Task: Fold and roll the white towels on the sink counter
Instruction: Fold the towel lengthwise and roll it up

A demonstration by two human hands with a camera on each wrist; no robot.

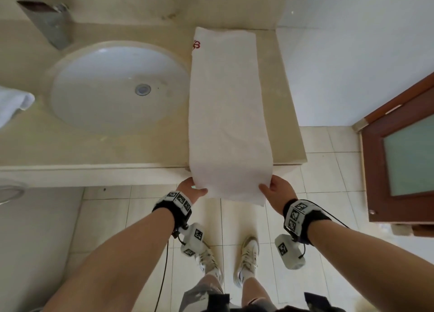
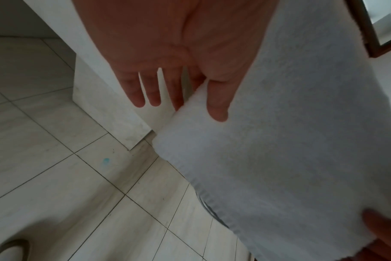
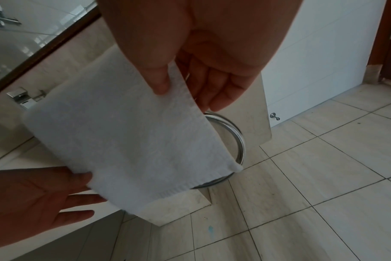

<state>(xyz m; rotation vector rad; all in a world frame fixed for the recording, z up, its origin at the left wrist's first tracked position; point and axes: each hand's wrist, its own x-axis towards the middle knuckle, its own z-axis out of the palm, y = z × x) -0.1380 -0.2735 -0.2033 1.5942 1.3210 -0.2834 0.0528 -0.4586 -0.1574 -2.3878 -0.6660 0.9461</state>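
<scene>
A long white towel (image 1: 227, 112), folded into a narrow strip, lies on the beige counter (image 1: 94, 147) to the right of the sink. A red embroidered mark (image 1: 196, 45) shows at its far left corner. The near end hangs past the counter's front edge. My left hand (image 1: 195, 190) pinches the near left corner, thumb on top and fingers underneath. My right hand (image 1: 273, 189) pinches the near right corner the same way. In the left wrist view the left hand (image 2: 199, 109) grips the towel (image 2: 290, 141). In the right wrist view the right hand (image 3: 188, 97) holds the towel (image 3: 127, 141).
A round white sink basin (image 1: 117, 84) with a chrome faucet (image 1: 47, 20) lies left of the towel. Another white towel (image 1: 11, 102) sits at the counter's far left edge. A wooden door (image 1: 399, 159) stands at right. A metal ring (image 3: 234, 137) hangs below the counter, above the tile floor.
</scene>
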